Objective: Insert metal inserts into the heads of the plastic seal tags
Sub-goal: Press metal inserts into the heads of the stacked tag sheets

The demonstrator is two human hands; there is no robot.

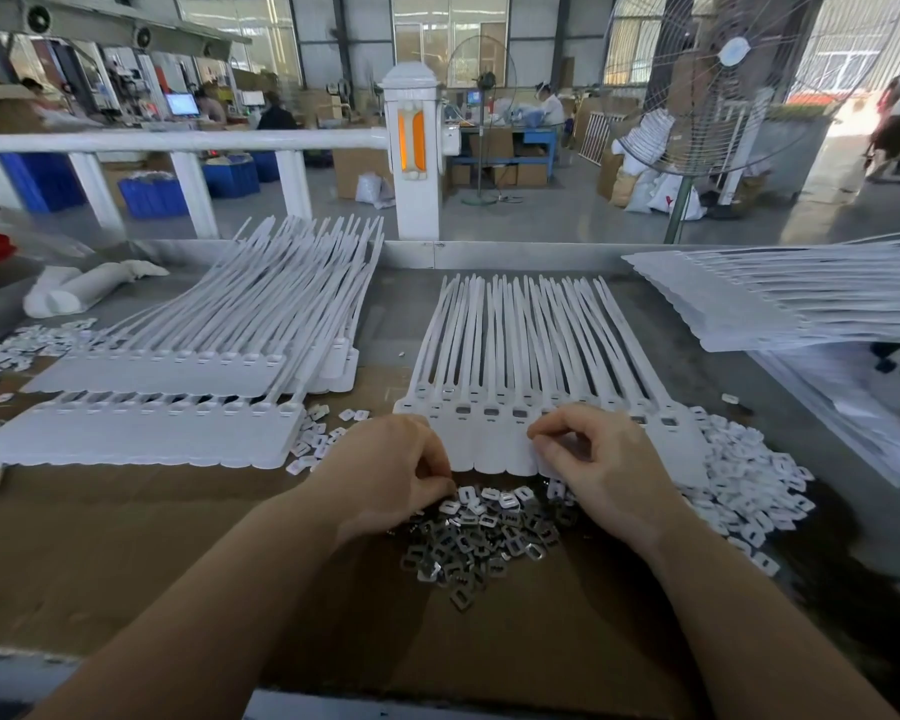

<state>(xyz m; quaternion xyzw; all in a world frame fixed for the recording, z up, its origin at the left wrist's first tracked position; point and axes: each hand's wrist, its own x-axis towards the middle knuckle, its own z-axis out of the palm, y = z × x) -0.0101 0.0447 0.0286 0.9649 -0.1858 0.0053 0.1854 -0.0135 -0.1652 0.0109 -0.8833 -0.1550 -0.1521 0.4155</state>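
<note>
Metal inserts (481,532) heaped just beneath both hands (494,475).

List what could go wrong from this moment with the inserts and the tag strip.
1. The left hand picks from a tangled pile of metal inserts; two stuck together may come up.
2. The right hand covers several heads of the tag strip, so an empty head could be skipped.
3. White plastic caps lie beside the metal pile and may get mixed in.
</note>
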